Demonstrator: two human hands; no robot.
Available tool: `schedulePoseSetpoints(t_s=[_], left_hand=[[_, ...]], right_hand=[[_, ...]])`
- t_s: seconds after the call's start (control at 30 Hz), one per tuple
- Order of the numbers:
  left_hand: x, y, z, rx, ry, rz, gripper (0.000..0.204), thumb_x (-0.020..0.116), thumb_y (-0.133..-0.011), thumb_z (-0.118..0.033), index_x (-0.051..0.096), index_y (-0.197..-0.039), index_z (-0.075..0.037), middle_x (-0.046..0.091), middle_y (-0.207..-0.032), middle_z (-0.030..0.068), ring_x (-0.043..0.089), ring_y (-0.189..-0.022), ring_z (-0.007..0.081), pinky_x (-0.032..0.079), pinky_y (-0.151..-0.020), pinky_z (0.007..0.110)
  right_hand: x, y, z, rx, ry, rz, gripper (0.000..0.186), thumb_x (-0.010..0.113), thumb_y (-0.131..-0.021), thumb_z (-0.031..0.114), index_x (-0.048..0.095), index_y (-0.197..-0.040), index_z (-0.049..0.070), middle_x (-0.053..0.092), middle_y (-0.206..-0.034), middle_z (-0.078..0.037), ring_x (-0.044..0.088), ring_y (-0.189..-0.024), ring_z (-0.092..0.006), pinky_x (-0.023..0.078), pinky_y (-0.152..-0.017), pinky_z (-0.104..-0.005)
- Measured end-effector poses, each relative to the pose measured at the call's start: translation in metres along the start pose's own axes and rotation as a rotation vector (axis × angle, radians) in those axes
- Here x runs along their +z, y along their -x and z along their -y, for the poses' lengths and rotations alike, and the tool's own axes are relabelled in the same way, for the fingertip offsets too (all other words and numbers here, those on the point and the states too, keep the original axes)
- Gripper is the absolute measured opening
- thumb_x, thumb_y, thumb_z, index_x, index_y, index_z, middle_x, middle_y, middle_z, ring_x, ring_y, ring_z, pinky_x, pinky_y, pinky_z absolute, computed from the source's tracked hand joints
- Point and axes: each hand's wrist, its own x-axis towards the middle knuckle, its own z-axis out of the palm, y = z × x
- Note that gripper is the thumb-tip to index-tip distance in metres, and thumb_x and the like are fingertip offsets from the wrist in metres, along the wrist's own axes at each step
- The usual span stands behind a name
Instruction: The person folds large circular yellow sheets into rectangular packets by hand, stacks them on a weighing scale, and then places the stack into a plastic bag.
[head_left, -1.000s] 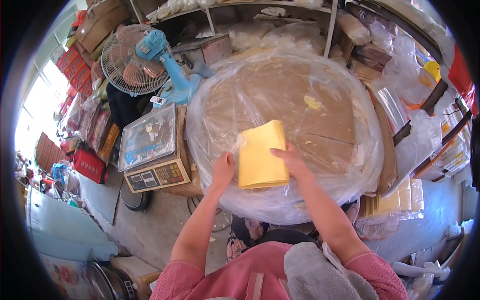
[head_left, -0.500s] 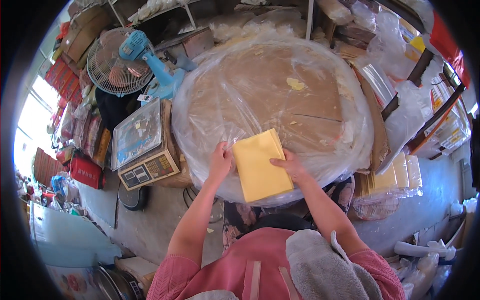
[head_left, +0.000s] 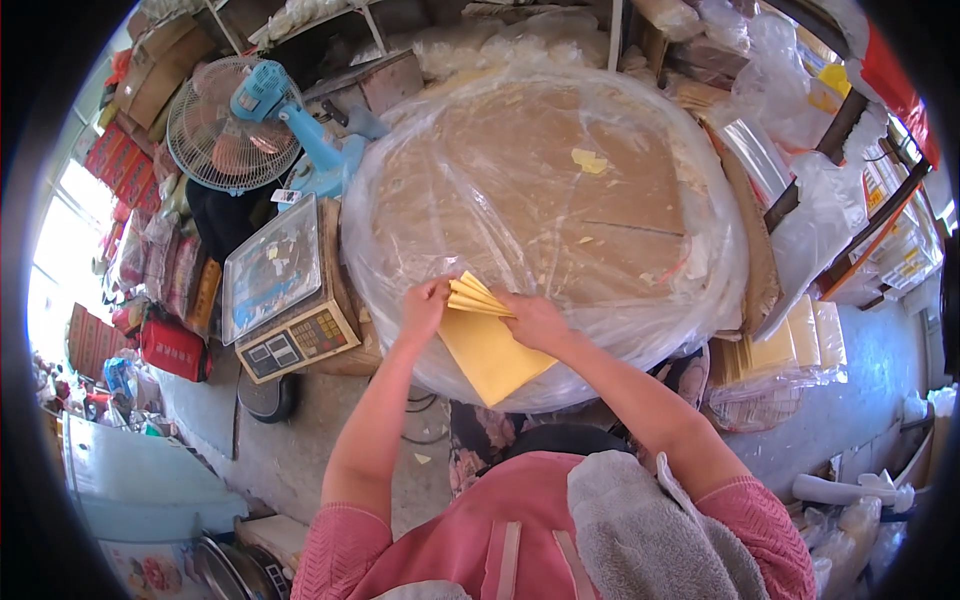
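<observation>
A thin stack of yellow sheets hangs tilted between my hands over the near edge of a round, plastic-covered table. Its upper edge is fanned into several folds. My left hand is closed at the upper left corner, the fingertips pinching the sheets' edge. On the upper right side, my right hand grips the stack; its thumb and part of its fingers are hidden by the hand itself. Small yellow scraps lie farther back on the plastic.
Left of the table stand a scale with a clear tray and a blue fan. Bagged yellow sheets are piled at the right. Cardboard and plastic bags crowd the far right. A light-blue cabinet is at lower left.
The stack, flat-faced and upright before, has turned, and its upper edge is now fanned apart. My right hand moved up and left to the upper side; my left hand shifted slightly left.
</observation>
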Motion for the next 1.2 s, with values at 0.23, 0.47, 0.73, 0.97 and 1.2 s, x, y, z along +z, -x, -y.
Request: schedulePoseSetpoints(t_s=[0.23, 0.47, 0.73, 0.97, 1.2], left_hand=[[-0.026, -0.019, -0.052, 0.426, -0.323, 0.049, 0.015, 0.063, -0.090, -0.019, 0.074, -0.098, -0.011, 0.064, -0.084, 0.0083, 0.063, -0.073, 0.0232, 0.048, -0.063, 0.032], [-0.008, 0.007, -0.073, 0.631, -0.689, -0.152, 0.008, 0.066, -0.085, -0.021, 0.071, -0.088, -0.015, 0.053, -0.074, 0.0077, 0.060, -0.072, 0.0281, 0.048, -0.057, 0.040], [-0.012, 0.017, -0.084, 0.759, -0.753, 0.089, 0.015, 0.065, -0.083, -0.014, 0.066, -0.098, -0.013, 0.056, -0.075, 0.0076, 0.062, -0.073, 0.0272, 0.052, -0.062, 0.039], [-0.014, 0.046, -0.065, 0.716, -0.585, -0.030, 0.023, 0.063, -0.084, -0.006, 0.061, -0.107, -0.007, 0.055, -0.078, 0.0112, 0.060, -0.076, 0.0325, 0.050, -0.064, 0.042], [-0.036, 0.042, -0.033, 0.424, -0.549, -0.127, 0.017, 0.061, -0.081, -0.002, 0.054, -0.097, -0.005, 0.059, -0.089, 0.0157, 0.059, -0.084, 0.0371, 0.049, -0.072, 0.046]], right_hand=[[0.006, -0.029, -0.004, -0.072, 0.205, 0.053, 0.052, 0.062, -0.082, 0.013, 0.052, -0.133, 0.015, 0.068, -0.098, -0.018, 0.066, -0.089, -0.0370, 0.052, -0.076, -0.0466], [-0.014, -0.029, 0.029, 0.023, 0.232, 0.123, 0.052, 0.063, -0.083, 0.014, 0.051, -0.134, 0.016, 0.068, -0.101, -0.017, 0.066, -0.092, -0.0348, 0.052, -0.077, -0.0472], [-0.002, -0.036, 0.018, 0.005, 0.274, 0.196, 0.050, 0.064, -0.081, 0.012, 0.055, -0.130, 0.014, 0.067, -0.105, -0.017, 0.065, -0.094, -0.0353, 0.052, -0.078, -0.0458], [-0.007, -0.032, -0.008, 0.255, -0.452, 0.088, 0.046, 0.074, -0.076, 0.012, 0.061, -0.119, 0.004, 0.068, -0.102, -0.017, 0.067, -0.089, -0.0269, 0.052, -0.080, -0.0361], [-0.009, -0.006, -0.010, 0.416, -0.931, -0.007, 0.040, 0.069, -0.084, 0.002, 0.056, -0.121, -0.001, 0.066, -0.107, -0.009, 0.064, -0.091, -0.0163, 0.053, -0.082, -0.0325]])
